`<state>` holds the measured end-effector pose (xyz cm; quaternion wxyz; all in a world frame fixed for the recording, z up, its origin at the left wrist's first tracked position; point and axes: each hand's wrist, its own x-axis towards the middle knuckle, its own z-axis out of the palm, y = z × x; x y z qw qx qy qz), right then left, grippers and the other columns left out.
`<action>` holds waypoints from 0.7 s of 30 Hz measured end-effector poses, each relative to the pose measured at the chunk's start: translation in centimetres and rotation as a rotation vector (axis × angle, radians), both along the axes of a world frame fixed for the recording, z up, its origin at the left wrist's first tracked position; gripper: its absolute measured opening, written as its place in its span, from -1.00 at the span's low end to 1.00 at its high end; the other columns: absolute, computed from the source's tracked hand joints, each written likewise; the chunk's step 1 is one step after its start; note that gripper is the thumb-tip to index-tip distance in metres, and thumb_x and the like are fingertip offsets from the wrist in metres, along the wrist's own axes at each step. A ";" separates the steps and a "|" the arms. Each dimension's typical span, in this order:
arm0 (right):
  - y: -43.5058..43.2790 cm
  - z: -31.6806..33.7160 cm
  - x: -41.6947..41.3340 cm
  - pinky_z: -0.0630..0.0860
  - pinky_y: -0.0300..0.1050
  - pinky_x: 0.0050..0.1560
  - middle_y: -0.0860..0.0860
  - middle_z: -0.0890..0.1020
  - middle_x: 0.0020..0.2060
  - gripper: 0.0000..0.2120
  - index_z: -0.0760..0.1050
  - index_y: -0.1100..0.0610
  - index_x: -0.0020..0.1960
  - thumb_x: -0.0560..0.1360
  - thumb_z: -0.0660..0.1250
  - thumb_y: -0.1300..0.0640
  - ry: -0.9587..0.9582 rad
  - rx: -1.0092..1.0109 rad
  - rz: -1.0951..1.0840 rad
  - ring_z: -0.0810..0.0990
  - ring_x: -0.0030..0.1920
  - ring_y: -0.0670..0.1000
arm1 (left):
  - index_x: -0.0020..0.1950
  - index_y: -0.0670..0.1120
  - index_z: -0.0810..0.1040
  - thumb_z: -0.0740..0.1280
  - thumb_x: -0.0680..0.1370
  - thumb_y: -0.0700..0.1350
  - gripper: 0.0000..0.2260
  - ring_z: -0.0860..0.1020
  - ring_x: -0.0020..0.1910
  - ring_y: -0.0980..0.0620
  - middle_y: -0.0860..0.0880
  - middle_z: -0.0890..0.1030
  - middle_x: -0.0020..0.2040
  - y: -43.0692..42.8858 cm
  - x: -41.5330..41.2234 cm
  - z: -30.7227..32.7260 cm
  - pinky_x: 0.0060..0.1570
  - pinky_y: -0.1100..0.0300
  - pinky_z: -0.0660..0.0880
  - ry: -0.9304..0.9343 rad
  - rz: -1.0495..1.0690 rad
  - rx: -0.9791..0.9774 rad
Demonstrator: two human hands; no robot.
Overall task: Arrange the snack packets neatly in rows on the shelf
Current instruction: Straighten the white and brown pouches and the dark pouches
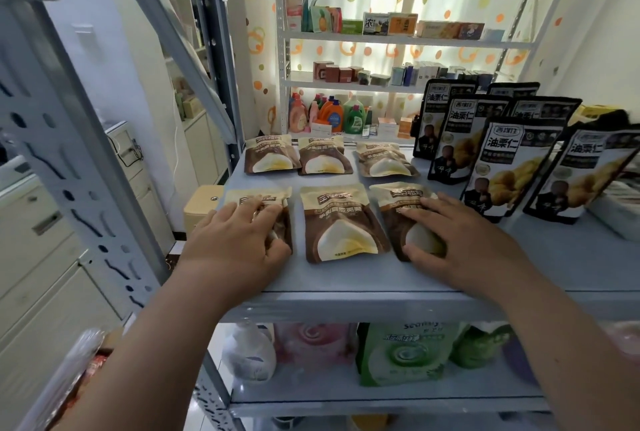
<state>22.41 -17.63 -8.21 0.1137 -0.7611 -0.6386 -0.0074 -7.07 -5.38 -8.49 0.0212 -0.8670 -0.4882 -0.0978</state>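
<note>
Near the front edge of the shelf [346, 292], both hands are lying flat on brown snack packets. The left hand [239, 236] is pressing the front-left packet [258, 200], fingers [266, 212] spread, pinching nothing. The right hand [460, 233] is covering the front-right packet [401, 198], its fingers likewise spread. Between them the front-middle packet [341, 222] is lying untouched. Behind, a back row of three packets [323, 157] is sitting toward the rear-left corner. Black pouches [512, 167] are standing along the right side. The packets look light, soft and slick; judging so, sliding under flat palms or lifting by the sealed top edge should suit.
</note>
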 end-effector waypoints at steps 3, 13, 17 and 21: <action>-0.2 1.6 -0.5 0.17 0.01 0.47 -0.21 0.18 0.53 -0.24 0.15 -0.29 0.51 0.37 -0.06 -0.53 -0.080 0.023 0.073 -0.02 0.55 -0.12 | 0.52 0.19 0.14 0.01 0.52 0.27 -0.43 0.23 0.46 -0.04 0.04 0.24 0.52 0.6 0.0 2.2 0.35 -0.03 0.26 0.007 -0.010 -0.037; 15.2 9.4 -2.6 0.30 -0.02 0.37 -0.01 0.33 0.50 -0.50 0.25 -0.14 0.53 0.60 0.21 0.01 -0.096 -0.012 0.271 0.32 0.45 0.07 | 0.54 0.03 0.22 0.25 0.57 -0.02 -0.46 0.35 0.41 -0.17 -0.12 0.32 0.49 13.1 7.6 7.5 0.33 -0.07 0.34 -0.050 0.018 -0.124; 21.2 8.7 -2.6 0.34 -0.02 0.34 0.00 0.39 0.47 -0.51 0.22 -0.14 0.54 0.63 0.21 -0.05 -0.184 -0.168 0.302 0.38 0.41 0.08 | 0.53 0.09 0.22 0.26 0.57 -0.10 -0.46 0.36 0.39 -0.17 -0.11 0.33 0.49 16.9 9.5 6.6 0.30 -0.08 0.38 -0.014 0.062 -0.222; 24.4 7.3 -2.3 0.40 0.01 0.30 -0.01 0.38 0.47 -0.44 0.17 -0.17 0.55 0.61 0.21 0.11 -0.209 -0.264 0.291 0.39 0.40 0.09 | 0.55 0.12 0.19 0.24 0.60 -0.10 -0.47 0.38 0.37 -0.17 -0.09 0.31 0.50 18.5 10.0 6.1 0.18 -0.04 0.45 0.038 0.076 -0.285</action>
